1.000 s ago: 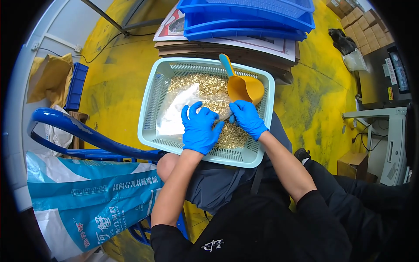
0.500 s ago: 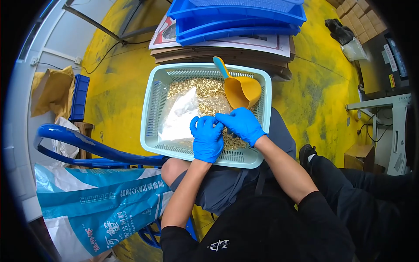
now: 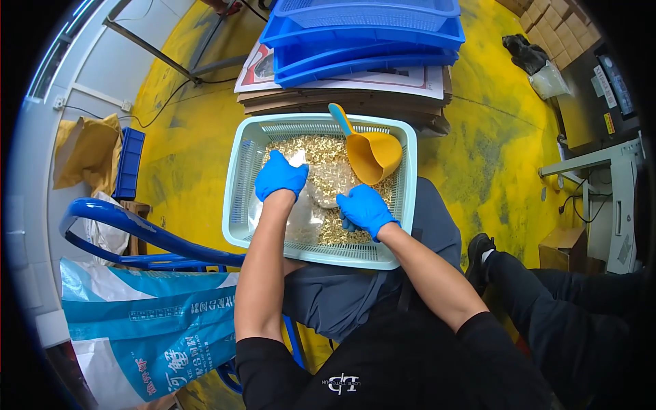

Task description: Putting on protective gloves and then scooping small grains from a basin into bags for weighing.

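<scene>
A pale green plastic basket rests on my lap, holding a layer of small gold-coloured metal pieces. Over them lies a clear plastic bag, glossy and creased. My left hand, in a blue glove, is closed on the upper part of this bag, with a bright white patch beside the fingers. Also gloved in blue, my right hand is low over the pieces right of the bag, its fingers curled; what they pinch is hidden. A yellow scoop with a blue-and-yellow handle leans at the basket's far right.
Beyond the basket, blue trays are stacked on flattened cardboard. A blue tubular frame and a blue-and-white woven sack are at my left. Another person's dark-trousered leg extends on the right.
My hands have moved apart from the middle of the basket. The left went up and left over the bag; the right shifted slightly down. The bag's large white area is now mostly covered.
</scene>
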The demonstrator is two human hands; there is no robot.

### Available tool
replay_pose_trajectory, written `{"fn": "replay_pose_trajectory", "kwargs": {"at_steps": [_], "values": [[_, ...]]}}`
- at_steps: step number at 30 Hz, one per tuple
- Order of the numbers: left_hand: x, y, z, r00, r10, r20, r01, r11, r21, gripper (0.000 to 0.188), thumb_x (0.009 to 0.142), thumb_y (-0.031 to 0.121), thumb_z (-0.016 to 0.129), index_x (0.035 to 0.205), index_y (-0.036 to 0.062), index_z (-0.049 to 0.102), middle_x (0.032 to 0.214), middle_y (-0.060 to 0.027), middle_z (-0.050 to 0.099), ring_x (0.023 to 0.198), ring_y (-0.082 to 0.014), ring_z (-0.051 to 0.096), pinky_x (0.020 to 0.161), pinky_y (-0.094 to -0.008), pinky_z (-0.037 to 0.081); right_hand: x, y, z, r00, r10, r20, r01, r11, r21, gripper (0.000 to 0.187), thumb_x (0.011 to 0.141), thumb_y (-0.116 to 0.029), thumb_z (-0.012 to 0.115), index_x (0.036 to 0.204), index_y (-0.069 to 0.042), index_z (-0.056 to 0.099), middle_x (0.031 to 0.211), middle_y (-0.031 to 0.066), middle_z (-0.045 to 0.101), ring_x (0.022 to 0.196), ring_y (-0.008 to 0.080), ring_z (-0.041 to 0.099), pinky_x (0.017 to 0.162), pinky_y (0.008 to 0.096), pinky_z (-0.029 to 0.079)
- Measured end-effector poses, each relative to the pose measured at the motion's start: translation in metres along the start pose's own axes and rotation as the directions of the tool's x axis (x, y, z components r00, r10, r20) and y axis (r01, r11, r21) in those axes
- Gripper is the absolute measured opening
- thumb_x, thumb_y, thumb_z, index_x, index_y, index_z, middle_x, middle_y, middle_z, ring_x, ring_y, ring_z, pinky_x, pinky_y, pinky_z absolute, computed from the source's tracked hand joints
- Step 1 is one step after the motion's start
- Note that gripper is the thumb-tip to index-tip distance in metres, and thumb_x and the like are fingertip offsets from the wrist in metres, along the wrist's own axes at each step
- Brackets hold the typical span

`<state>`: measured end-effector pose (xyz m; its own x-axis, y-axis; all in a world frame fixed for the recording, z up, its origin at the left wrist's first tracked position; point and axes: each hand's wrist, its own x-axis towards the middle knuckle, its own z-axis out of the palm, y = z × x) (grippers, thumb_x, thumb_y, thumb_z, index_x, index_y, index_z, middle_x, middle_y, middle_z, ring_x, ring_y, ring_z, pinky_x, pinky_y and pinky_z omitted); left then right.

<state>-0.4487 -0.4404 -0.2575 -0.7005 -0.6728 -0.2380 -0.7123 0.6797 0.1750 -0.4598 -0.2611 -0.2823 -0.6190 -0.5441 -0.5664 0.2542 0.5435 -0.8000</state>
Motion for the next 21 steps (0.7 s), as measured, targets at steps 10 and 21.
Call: {"fn": "replay_pose_trajectory", "kwargs": {"at_steps": [10,21], "values": [[0.006,0.004,-0.008,0.907,0.415,0.077,-0.380,0.882,-0.277,0.038,0.082,0.034,0.050,0.077,-0.0014,0.062,0.077,-0.0241,0.059,0.072,-0.0383,0.057,0.067,-0.0441,0.045,0.012,0.012,-0.024,0.944,-0.321,-0.070,0.325,0.944,0.052,0.030,0.084,-0.023,0.052,0.069,0.002,0.058,0.058,0.0069,0.056,0.045,0.0137,0.055,0.040,0.0254,0.043],[0.002,-0.010,-0.027,0.910,0.341,0.235,-0.255,0.908,-0.333,0.028,0.078,0.020,0.053,0.064,-0.0028,0.060,0.054,-0.0118,0.057,0.048,-0.0200,0.058,0.049,-0.0329,0.046,-0.012,-0.040,-0.072,0.996,0.019,0.085,-0.038,0.972,0.231,0.022,0.083,-0.021,0.055,0.068,-0.006,0.059,0.055,0.0018,0.055,0.043,0.0077,0.052,0.039,0.0199,0.038]]}}
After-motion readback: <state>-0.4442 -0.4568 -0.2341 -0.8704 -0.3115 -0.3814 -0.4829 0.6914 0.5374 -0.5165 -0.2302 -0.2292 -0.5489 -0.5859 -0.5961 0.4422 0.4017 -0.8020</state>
